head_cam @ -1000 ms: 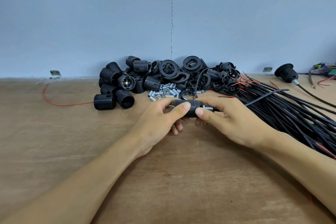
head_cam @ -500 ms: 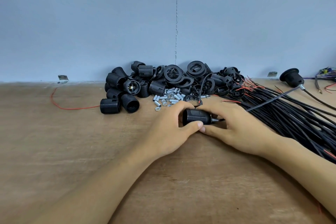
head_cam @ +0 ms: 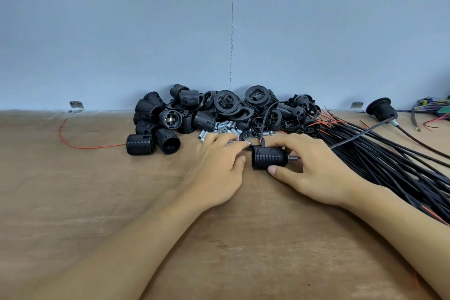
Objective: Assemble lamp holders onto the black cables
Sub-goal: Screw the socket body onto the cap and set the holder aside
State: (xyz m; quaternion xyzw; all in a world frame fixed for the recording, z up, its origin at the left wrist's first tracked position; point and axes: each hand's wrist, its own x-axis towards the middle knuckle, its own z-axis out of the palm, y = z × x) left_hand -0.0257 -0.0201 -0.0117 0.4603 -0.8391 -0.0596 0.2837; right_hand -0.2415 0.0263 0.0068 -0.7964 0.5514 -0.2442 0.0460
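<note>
Wall, pale blue, filled the whole far side. Below it lay a big brown table. On the right side of the table a thick bunch of black cables fanned out, with thin red tips at its far end. A heap of lamp holder parts (ridged tubes, flat rings and caps, all black) sat at the far middle, against the wall.

Two bare arms reached in from the near edge. The right hand gripped one lamp holder, with the thumb on its near side and the fingers curled over the top. The holder lay on its side in the middle of the table, just near of the heap. A short metal stub stuck out of its right end, and one cable ran from behind that hand toward the far right.

The left hand was just left of the holder. Its fingers were stretched out fairly straight toward a black ring and some little silver tubes. It was blurry, so I could not tell if it touched any.

Another holder with a cable lay at the far right. A thin red wire curled on the left.
</note>
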